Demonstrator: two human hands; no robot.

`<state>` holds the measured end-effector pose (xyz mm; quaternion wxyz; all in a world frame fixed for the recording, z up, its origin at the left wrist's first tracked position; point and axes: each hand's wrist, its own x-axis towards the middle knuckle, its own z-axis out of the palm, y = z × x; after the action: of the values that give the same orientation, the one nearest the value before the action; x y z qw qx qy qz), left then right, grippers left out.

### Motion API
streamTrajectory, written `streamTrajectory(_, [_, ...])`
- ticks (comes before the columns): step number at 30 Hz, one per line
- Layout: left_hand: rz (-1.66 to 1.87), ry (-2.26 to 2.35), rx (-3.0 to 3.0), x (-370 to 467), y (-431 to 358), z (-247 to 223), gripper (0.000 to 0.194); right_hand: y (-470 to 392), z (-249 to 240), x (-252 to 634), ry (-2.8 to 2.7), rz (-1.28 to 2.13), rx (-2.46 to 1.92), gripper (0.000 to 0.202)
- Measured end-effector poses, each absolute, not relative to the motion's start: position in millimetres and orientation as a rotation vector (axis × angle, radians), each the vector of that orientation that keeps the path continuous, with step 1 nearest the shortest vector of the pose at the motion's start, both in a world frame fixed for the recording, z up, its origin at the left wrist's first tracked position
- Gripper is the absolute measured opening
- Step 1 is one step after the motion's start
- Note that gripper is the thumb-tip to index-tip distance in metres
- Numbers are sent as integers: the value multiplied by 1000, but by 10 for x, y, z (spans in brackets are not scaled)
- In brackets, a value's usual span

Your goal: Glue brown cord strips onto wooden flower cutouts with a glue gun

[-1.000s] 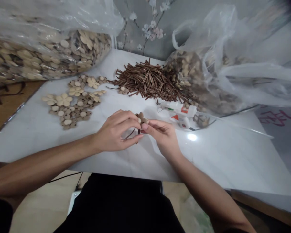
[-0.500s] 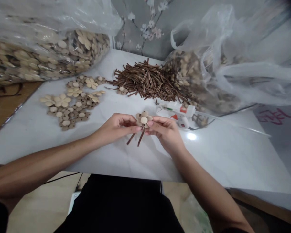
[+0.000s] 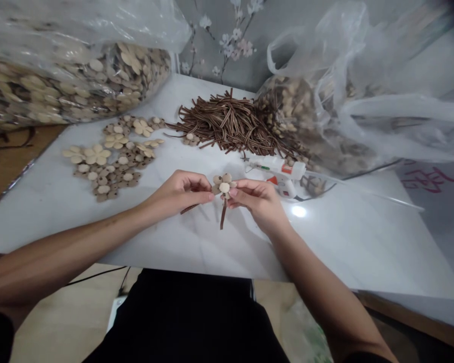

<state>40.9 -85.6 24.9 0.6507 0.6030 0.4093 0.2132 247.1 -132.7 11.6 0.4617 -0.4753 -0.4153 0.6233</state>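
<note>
Both hands, left (image 3: 181, 194) and right (image 3: 255, 201), pinched on 1 wooden flower (image 3: 223, 185) above white table (image 3: 344, 242).

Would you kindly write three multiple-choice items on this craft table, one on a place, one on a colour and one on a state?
1. Where does the glue gun lie?
A. right of the hands
B. on the floor
C. inside a bag

2. What colour are the piled strips?
A. green
B. brown
C. blue

3. How is the small flower piece held?
A. lying flat, untouched
B. by one hand only
C. between both hands

Answers: 1 A, it rests on the white table beside the right hand. 2 B, the heap is dark brown. 3 C, left hand and right hand pinch it.
</note>
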Motion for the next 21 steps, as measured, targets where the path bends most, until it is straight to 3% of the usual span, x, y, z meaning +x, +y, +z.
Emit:
streamTrajectory(12, [523,896,1520,421,-846,159,23,-1330,115,2424,-971,1584,-1244,26])
streamTrajectory(17, [867,1032,2547,392,-935,195,11,-1383,226,2406,-1097,1427,-1249,36])
streamTrajectory(21, [844,769,3124,319,-1004,174,9,-1448,257,2346,-1087,1559,-1178,25])
